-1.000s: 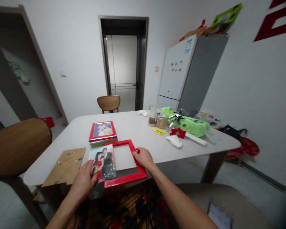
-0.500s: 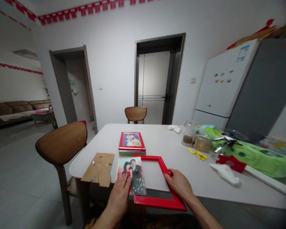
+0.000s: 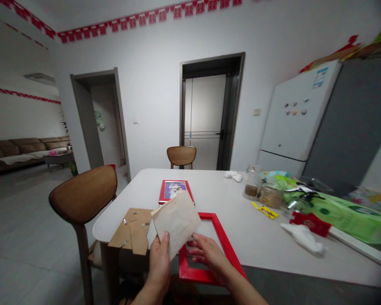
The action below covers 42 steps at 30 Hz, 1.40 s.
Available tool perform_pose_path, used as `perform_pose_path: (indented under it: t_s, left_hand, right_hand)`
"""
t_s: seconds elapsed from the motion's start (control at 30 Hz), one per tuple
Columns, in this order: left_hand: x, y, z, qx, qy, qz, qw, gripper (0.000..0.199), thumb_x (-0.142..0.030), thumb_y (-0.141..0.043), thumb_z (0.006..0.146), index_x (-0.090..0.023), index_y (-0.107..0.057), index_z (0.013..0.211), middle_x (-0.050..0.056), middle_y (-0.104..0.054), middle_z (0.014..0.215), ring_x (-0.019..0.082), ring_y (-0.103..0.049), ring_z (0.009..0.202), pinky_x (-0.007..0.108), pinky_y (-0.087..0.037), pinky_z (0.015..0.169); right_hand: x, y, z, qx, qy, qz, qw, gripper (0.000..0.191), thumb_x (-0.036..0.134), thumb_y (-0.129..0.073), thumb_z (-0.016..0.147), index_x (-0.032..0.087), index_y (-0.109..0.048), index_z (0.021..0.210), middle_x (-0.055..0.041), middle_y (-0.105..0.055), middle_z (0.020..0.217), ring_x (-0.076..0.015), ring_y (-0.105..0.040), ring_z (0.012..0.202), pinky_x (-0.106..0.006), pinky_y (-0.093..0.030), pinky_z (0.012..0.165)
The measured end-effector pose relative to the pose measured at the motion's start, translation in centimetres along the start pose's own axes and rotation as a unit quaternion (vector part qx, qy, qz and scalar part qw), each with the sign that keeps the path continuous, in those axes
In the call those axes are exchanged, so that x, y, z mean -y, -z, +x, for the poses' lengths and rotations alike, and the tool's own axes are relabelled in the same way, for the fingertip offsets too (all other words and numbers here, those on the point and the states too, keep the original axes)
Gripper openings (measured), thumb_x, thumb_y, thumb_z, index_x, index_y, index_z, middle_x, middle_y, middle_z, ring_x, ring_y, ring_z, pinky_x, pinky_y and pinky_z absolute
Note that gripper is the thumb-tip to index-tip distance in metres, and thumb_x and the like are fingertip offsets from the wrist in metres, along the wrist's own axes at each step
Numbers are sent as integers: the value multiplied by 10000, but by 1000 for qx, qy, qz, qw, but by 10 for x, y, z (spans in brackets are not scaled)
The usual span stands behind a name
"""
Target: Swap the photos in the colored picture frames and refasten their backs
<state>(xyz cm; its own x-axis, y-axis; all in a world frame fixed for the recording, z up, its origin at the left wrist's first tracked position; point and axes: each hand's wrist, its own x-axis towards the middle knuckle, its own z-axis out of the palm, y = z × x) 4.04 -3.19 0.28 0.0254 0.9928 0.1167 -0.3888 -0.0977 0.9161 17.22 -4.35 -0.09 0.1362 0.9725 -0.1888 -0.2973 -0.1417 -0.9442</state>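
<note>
My left hand point(image 3: 160, 256) grips the lower left edge of a photo point(image 3: 177, 220), thumb on top. The photo is raised and tilted, with its plain off-white back facing me. My right hand point(image 3: 208, 256) is at the photo's lower right edge, fingers apart; whether the fingertips touch it I cannot tell. Under that hand the empty red picture frame point(image 3: 224, 237) lies at the table's near edge. To the left rests a brown backing board point(image 3: 136, 228) with metal clips. Behind the photo, and partly hidden by it, is a red framed picture point(image 3: 161, 192).
On the right of the white table point(image 3: 209, 186) stand glass jars point(image 3: 251, 182), a yellow packet point(image 3: 266, 210), a red packet point(image 3: 311, 223), crumpled white tissue point(image 3: 303, 239) and a green plastic package point(image 3: 346, 216). A wooden chair point(image 3: 85, 192) stands at the left.
The photo has been lifted off the table and turned from its picture side to its blank back. My right hand has let go of the red frame's side and moved left to the photo.
</note>
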Motion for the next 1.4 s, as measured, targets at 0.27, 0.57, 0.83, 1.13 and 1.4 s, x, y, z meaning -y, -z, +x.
perform_pose_path:
  t_s: [0.27,0.57,0.83,1.13,1.4]
  left_hand:
    - [18,-14,-18,126,13,42,991,495,-415,-558,682,-110,-519,1069,135,-576,1079,260,-513,1013,345,-376,886]
    - [25,7,-24,207,-47,451,867,599,-159,-526,591,-81,-437,1178,145,-324,1317,237,-284,1211,333,-219,1012]
    - [20,14,-22,269,-84,504,816,526,-203,-575,602,-89,-505,1110,162,-335,1307,265,-261,1219,364,-240,1003]
    - [13,9,-22,321,-116,577,742,477,-208,-567,645,-148,-502,1113,110,-421,1262,268,-283,1206,432,-189,1009]
    - [9,13,-25,321,-195,567,733,363,-248,-539,701,-204,-524,1060,36,-549,1130,209,-467,1053,367,-238,1008]
  right_hand:
    - [26,26,6,-81,89,100,988,308,275,-505,605,198,-519,903,-40,-666,825,-193,-613,702,-286,-477,544]
    - [23,75,33,-114,82,-267,954,414,154,-359,606,99,-556,966,-69,-675,728,-172,-619,638,-263,-469,557]
    - [16,62,44,-152,115,-468,863,320,182,-399,637,123,-597,881,-130,-646,899,-220,-578,844,-303,-410,745]
    - [16,57,31,-180,75,-663,723,346,350,-414,700,93,-586,854,-194,-605,880,-279,-576,802,-380,-400,678]
    - [14,51,28,-176,93,-744,638,359,345,-416,713,119,-544,961,-142,-565,939,-244,-577,801,-332,-414,655]
